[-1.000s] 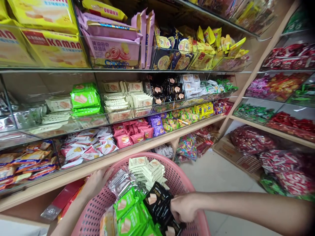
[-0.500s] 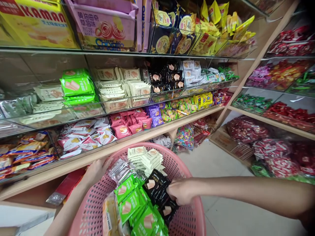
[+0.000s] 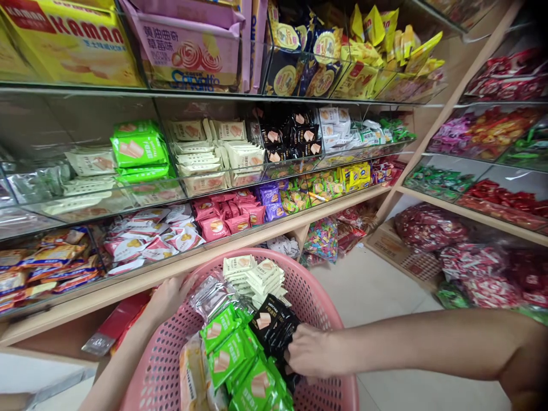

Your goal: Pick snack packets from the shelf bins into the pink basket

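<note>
A pink perforated plastic basket [image 3: 319, 285] is in front of me, tilted in view. My left hand [image 3: 171, 297] is closed over its left rim. Inside, my right hand [image 3: 310, 351] has its fingers curled against black cake packets [image 3: 274, 319], hiding their lower part. Bright green packets [image 3: 229, 357] lie left of the black ones, overlapping in rows. Cream packets [image 3: 254, 277] are stacked at the basket's far side. Silver packets [image 3: 214, 297] lie left of these. A clear-wrapped yellow-brown pack [image 3: 192, 371] stands along the near left side.
Glass-fronted shelves [image 3: 240, 228] run across behind the basket, filled with packets, including black ones [image 3: 295, 137] on the middle shelf. More shelves of sweets [image 3: 492, 137] stand at right. Filled bags [image 3: 475, 268] sit below them. Tiled floor [image 3: 385, 297] shows between.
My right hand has moved down and slightly left over the black packets, covering the lower ones. My left hand stays on the rim.
</note>
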`<move>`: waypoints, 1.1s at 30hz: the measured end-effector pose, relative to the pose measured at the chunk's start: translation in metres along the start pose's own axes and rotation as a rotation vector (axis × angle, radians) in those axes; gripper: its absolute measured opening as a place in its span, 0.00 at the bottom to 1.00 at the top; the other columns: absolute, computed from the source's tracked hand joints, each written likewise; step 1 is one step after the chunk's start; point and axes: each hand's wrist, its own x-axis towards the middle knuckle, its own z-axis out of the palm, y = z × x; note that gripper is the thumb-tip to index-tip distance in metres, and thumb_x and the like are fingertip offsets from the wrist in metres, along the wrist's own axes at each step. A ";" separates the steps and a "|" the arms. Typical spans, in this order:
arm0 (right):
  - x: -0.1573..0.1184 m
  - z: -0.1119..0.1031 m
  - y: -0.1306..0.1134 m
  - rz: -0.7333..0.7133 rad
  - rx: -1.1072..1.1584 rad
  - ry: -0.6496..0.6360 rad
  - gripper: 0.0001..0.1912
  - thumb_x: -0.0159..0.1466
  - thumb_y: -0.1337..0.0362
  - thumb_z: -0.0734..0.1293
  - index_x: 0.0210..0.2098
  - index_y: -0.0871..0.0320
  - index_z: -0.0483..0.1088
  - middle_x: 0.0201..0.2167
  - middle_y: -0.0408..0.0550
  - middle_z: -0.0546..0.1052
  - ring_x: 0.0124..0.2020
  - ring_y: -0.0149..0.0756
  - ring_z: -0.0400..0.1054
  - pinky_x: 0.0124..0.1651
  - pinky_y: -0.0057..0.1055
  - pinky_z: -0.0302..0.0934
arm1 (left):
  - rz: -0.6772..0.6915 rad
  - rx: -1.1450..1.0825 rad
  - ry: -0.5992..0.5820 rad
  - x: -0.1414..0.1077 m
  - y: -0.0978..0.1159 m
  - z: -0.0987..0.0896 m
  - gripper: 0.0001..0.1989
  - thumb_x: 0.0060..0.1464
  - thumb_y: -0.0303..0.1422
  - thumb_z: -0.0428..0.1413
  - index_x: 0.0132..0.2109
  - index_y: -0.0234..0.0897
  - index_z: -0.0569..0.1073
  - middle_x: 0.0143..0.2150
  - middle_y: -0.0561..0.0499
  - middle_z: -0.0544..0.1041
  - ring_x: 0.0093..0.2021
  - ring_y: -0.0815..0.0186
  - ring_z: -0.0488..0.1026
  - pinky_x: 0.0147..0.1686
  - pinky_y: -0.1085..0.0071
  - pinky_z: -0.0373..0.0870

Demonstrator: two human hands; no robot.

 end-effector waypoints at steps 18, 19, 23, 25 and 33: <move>-0.004 0.002 -0.011 0.034 -0.150 0.088 0.05 0.59 0.67 0.69 0.35 0.60 0.72 0.16 0.41 0.73 0.17 0.33 0.64 0.20 0.32 0.42 | 0.008 -0.026 -0.010 -0.001 0.002 0.000 0.23 0.60 0.49 0.37 0.34 0.38 0.69 0.41 0.39 0.78 0.46 0.50 0.73 0.47 0.61 0.62; -0.005 0.004 -0.014 0.031 -0.177 0.113 0.04 0.58 0.68 0.69 0.34 0.60 0.72 0.16 0.41 0.73 0.17 0.33 0.64 0.20 0.33 0.43 | 0.007 -0.026 -0.010 -0.001 0.002 0.000 0.23 0.60 0.49 0.38 0.34 0.38 0.69 0.40 0.39 0.78 0.46 0.49 0.73 0.46 0.61 0.63; -0.003 0.006 -0.017 0.048 -0.240 0.148 0.09 0.57 0.71 0.68 0.39 0.62 0.72 0.16 0.43 0.74 0.17 0.35 0.66 0.21 0.34 0.45 | 0.009 -0.029 -0.009 -0.001 0.001 0.000 0.24 0.60 0.49 0.37 0.35 0.38 0.69 0.40 0.40 0.78 0.45 0.50 0.73 0.46 0.61 0.63; -0.001 0.006 -0.016 0.046 -0.245 0.121 0.08 0.59 0.71 0.67 0.39 0.61 0.72 0.15 0.43 0.74 0.16 0.35 0.66 0.21 0.34 0.45 | 0.013 -0.031 -0.005 -0.001 0.001 0.000 0.24 0.60 0.49 0.37 0.36 0.38 0.69 0.41 0.39 0.77 0.46 0.49 0.73 0.47 0.61 0.63; 0.002 0.004 -0.016 -0.015 -0.232 0.031 0.08 0.60 0.70 0.67 0.40 0.61 0.72 0.16 0.45 0.75 0.16 0.34 0.65 0.21 0.32 0.45 | 0.026 -0.039 0.014 -0.004 0.002 -0.001 0.23 0.60 0.49 0.38 0.36 0.38 0.69 0.44 0.39 0.78 0.49 0.50 0.72 0.48 0.61 0.63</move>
